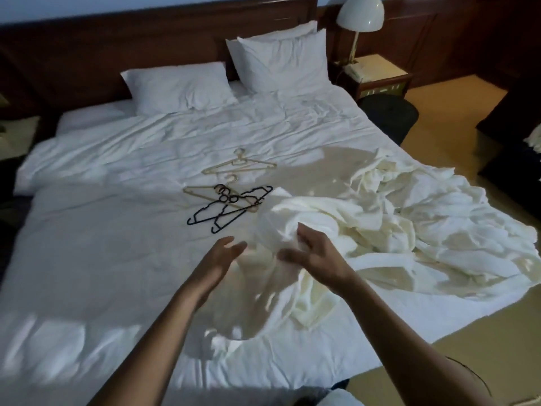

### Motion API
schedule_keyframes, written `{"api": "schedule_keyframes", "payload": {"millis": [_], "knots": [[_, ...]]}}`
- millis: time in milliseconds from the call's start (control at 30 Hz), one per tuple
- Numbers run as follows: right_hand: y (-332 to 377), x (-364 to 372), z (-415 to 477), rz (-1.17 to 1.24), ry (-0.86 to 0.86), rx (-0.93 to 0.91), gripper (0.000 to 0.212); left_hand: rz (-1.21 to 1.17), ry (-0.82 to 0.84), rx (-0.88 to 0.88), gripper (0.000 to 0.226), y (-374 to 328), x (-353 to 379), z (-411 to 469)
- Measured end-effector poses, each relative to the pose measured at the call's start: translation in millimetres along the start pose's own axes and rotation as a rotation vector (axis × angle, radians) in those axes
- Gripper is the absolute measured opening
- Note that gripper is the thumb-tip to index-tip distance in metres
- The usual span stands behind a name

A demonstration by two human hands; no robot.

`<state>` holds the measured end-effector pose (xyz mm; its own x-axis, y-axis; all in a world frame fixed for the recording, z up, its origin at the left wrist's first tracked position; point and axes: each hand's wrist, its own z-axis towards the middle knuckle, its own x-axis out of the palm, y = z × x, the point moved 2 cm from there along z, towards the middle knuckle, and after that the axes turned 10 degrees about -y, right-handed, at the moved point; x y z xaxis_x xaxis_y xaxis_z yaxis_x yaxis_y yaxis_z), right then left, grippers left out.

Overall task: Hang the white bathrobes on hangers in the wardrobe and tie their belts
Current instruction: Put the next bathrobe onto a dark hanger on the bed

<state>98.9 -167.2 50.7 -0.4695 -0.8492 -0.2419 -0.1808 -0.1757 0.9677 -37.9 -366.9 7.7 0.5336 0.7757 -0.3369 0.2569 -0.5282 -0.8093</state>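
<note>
A heap of white bathrobes (395,230) lies crumpled on the right side of the bed (102,230). My right hand (313,253) grips a raised fold of the nearest bathrobe (281,218). My left hand (219,256) is just left of that fold, fingers straight and spread, holding nothing. Several hangers lie mid-bed beyond my hands: beige hangers (240,165) and black hangers (228,209) in a loose pile. No wardrobe is in view.
Two white pillows (181,86) lean against the dark wooden headboard (117,39). A bedside table (380,74) with a white lamp (360,13) and a phone stands at the back right. A dark stool (389,115) sits beside the bed on beige carpet.
</note>
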Motion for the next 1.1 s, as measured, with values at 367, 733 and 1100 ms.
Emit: {"api": "schedule_keyframes", "payload": {"millis": [367,733,1100], "knots": [[-35.8,32.7,-37.6,-0.371,0.397,0.106,0.036,-0.215,-0.06,-0.073,0.039,5.9,15.4,5.0],[-96.7,5.4,15.3,-0.97,0.098,-0.029,0.05,-0.255,0.202,0.341,0.052,-17.8,-42.1,-56.3],[-18.7,-37.6,56.3,-0.408,-0.325,-0.031,0.039,-0.454,-0.286,0.188,0.04,17.6,-103.7,-14.3]]}}
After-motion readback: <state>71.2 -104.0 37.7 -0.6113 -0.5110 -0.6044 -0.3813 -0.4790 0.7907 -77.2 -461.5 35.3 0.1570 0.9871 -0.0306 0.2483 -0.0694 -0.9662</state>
